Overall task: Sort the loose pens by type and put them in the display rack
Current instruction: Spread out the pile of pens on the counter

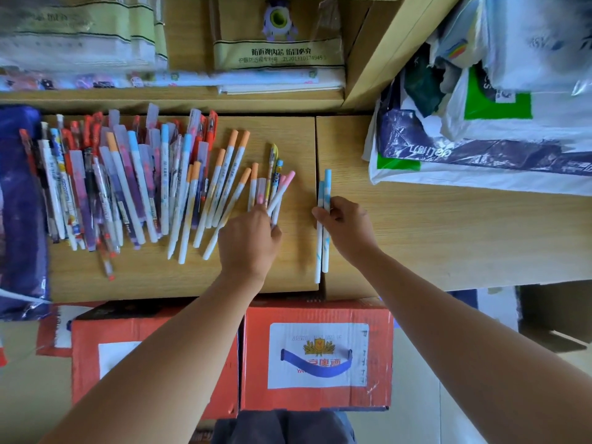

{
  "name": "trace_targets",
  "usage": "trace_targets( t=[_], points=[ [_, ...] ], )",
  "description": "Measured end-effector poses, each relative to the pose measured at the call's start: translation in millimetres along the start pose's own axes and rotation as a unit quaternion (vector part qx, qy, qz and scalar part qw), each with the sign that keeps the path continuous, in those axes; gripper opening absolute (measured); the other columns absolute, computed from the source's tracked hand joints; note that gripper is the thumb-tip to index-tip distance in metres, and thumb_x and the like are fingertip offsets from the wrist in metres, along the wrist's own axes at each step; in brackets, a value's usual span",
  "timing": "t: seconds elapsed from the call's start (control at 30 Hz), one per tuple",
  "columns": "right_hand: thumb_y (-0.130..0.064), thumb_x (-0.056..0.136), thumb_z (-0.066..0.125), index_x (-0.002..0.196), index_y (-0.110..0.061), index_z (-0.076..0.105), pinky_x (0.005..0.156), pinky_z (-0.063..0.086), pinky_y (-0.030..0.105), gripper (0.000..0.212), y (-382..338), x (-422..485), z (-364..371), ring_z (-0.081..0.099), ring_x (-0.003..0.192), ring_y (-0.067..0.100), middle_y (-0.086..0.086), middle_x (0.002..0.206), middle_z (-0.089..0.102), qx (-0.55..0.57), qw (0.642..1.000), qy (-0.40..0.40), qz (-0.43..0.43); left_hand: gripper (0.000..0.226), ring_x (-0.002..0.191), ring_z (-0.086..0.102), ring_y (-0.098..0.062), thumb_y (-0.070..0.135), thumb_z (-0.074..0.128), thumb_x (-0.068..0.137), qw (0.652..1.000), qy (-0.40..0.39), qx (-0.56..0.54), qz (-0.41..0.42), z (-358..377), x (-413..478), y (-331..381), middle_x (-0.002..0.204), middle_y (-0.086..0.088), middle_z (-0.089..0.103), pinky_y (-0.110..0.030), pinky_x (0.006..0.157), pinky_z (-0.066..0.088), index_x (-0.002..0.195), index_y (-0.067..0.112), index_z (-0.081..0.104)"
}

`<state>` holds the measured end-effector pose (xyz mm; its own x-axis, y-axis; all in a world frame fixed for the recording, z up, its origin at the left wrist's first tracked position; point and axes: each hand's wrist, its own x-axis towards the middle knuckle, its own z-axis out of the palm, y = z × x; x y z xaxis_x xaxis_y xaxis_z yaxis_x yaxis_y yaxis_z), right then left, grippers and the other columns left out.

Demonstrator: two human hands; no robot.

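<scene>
Mid-sort, centre frame: two blue-capped white pens [321, 251] are being clamped by the right hand [347, 225], a pink-capped white pen [278, 195] by the left hand [248, 241]; likely next, more matches.

Light: bright, even, daylight-soft | Shadows: faint, soft-edged on the pale wooden table [448, 238] | Glare: sheen on the glossy white-and-blue plastic bags [480, 174] | Blur: cellophane-wrapped green packs [64, 36] upper left smeared | Edges: straight lines bow, wide-angle
</scene>
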<state>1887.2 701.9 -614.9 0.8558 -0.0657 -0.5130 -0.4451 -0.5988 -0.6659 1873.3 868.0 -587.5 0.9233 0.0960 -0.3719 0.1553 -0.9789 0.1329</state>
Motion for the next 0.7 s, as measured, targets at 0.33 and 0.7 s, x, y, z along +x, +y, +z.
trace_targets(
  t=[0.33, 0.7],
  points=[
    [-0.030, 0.091, 0.061, 0.078, -0.021, 0.062, 0.054, 0.036, 0.020, 0.016, 3, -9, -15, 0.048, 0.054, 0.004, -0.006, 0.063, 0.061, 0.035, 0.999, -0.015, 0.022, 0.021, 0.052, 0.052, -0.020, 0.029, 0.056, 0.085, 0.997, 0.004, -0.079, 0.007, 6, 0, -5, 0.058, 0.000, 0.055, -0.022, 0.044, 0.028, 0.072, 0.013, 0.057],
    [-0.027, 0.093, 0.058, 0.081, -0.024, 0.060, 0.062, 0.047, 0.034, 0.013, 34, -43, -70, 0.065, 0.066, 0.024, -0.001, 0.066, 0.071, 0.099, 0.992, 0.002, 0.075, 0.028, 0.049, 0.044, -0.021, 0.036, 0.047, 0.097, 0.970, -0.034, -0.175, 0.163, -7, -21, 42, 0.053, 0.006, 0.040, -0.030, 0.049, 0.029, 0.082, 0.012, 0.042]
  ],
)
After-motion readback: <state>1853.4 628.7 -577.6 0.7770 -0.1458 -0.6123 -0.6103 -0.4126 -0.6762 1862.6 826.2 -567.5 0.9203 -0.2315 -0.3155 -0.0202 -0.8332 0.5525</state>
